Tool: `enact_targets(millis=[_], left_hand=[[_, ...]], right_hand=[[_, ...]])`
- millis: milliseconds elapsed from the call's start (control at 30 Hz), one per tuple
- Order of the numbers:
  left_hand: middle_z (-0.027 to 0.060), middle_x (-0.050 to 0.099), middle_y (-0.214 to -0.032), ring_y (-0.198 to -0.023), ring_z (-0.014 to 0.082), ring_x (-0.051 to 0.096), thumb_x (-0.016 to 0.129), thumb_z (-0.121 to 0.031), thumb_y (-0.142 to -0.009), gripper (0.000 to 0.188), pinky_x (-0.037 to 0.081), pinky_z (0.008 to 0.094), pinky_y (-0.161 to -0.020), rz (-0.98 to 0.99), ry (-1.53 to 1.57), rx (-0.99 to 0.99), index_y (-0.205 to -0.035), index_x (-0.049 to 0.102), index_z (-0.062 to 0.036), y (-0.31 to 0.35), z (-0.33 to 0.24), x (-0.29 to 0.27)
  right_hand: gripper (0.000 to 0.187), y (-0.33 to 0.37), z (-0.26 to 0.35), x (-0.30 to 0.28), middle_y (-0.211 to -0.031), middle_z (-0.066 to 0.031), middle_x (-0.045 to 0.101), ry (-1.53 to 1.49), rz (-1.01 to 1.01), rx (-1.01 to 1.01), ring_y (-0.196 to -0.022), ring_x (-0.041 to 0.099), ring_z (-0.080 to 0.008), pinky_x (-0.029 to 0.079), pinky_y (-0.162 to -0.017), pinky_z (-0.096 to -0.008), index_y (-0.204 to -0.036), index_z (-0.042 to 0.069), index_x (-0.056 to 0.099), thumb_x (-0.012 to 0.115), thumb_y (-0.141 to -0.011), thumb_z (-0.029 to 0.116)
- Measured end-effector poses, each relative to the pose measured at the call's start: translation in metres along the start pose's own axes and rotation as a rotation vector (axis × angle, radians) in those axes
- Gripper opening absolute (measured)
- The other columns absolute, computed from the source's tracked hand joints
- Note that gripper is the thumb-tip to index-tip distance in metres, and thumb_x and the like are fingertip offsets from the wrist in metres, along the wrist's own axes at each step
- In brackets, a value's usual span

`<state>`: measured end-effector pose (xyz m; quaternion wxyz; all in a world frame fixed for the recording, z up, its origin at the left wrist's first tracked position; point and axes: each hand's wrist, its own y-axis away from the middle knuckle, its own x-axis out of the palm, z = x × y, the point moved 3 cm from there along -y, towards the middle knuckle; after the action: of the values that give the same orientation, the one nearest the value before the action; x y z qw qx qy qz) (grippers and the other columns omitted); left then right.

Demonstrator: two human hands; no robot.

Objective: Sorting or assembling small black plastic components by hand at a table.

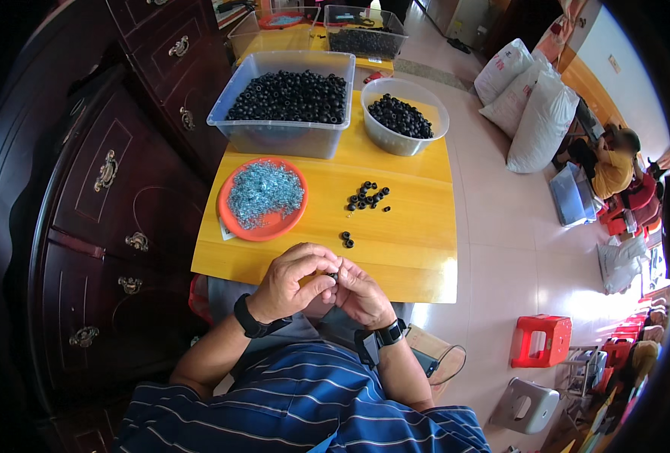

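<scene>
My left hand (293, 282) and my right hand (363, 295) meet over the near edge of the yellow table (418, 249). Their fingertips pinch together around a small black part (333, 276), mostly hidden by the fingers. Just beyond them lie a couple of small black ring-shaped parts (348, 243). Farther off is a loose cluster of the same black parts (363, 201). To the left, an orange-red plate (276, 229) carries a heap of tiny shiny, bluish-silver pieces (263, 192).
Behind the plate stands a clear rectangular tub (290, 140) full of black parts, with a round clear bowl (399, 141) of them beside it. A dark wooden cabinet (93, 211) borders the left. White sacks (543, 121), a red stool (540, 340) and seated people are at right.
</scene>
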<state>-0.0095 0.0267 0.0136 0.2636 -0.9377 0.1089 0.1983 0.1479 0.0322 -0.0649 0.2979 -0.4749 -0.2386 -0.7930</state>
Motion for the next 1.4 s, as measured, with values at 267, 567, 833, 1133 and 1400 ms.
enact_targets(millis=[267, 567, 833, 1133, 1400], left_hand=[[0.0132, 0.068, -0.101, -0.09, 0.0276, 0.068, 0.071, -0.006, -0.086, 0.023, 0.055, 0.0344, -0.077, -0.014, -0.296, 0.126, -0.108, 0.071, -0.0027, -0.001, -0.009, 0.009], [0.0157, 0.068, -0.095, -0.084, 0.0313, 0.069, 0.073, -0.012, -0.085, 0.029, 0.054, 0.0392, -0.07, -0.009, -0.258, -0.289, -0.111, 0.066, -0.001, 0.001, 0.042, 0.0], [0.0115, 0.065, -0.095, -0.087, 0.0322, 0.066, 0.07, -0.015, -0.084, 0.021, 0.054, 0.0434, -0.074, 0.132, -0.618, -0.239, -0.103, 0.069, -0.0063, -0.001, 0.064, 0.018], [0.0114, 0.066, -0.086, -0.078, 0.031, 0.067, 0.069, -0.01, -0.084, 0.008, 0.053, 0.0416, -0.069, 0.132, -0.516, -0.256, -0.086, 0.064, -0.0036, -0.003, 0.06, 0.021], [0.0106, 0.068, -0.083, -0.066, 0.0182, 0.069, 0.068, 0.004, -0.083, 0.009, 0.053, 0.0288, -0.058, -0.085, -0.032, -0.235, -0.089, 0.064, 0.0011, 0.001, 0.019, 0.011]], right_hand=[[0.027, -0.001, -0.003, -0.017, -0.105, -0.0039, 0.065, -0.155, 0.073, -0.034, -0.089, 0.067, -0.0145, 0.057, -0.085, -0.0295, -0.124, 0.005, 0.054, 0.06, -0.101, 0.018], [0.031, 0.012, 0.005, -0.03, -0.105, -0.0046, 0.058, -0.244, 0.049, -0.076, -0.086, 0.057, -0.0135, 0.051, -0.08, -0.0297, -0.124, 0.007, 0.057, 0.066, -0.097, 0.019], [0.024, 0.015, 0.007, -0.031, -0.105, -0.0046, 0.057, -0.269, 0.048, -0.105, -0.088, 0.058, -0.0145, 0.052, -0.085, -0.0306, -0.12, 0.009, 0.057, 0.064, -0.099, 0.019], [0.022, 0.012, 0.006, -0.034, -0.112, -0.0076, 0.064, -0.191, 0.015, -0.091, -0.099, 0.065, -0.0173, 0.054, -0.087, -0.0297, -0.12, 0.007, 0.056, 0.06, -0.101, 0.018], [0.023, 0.01, 0.002, -0.03, -0.107, -0.0085, 0.066, -0.138, -0.014, -0.132, -0.094, 0.068, -0.0167, 0.057, -0.083, -0.0286, -0.122, 0.006, 0.058, 0.058, -0.102, 0.017]])
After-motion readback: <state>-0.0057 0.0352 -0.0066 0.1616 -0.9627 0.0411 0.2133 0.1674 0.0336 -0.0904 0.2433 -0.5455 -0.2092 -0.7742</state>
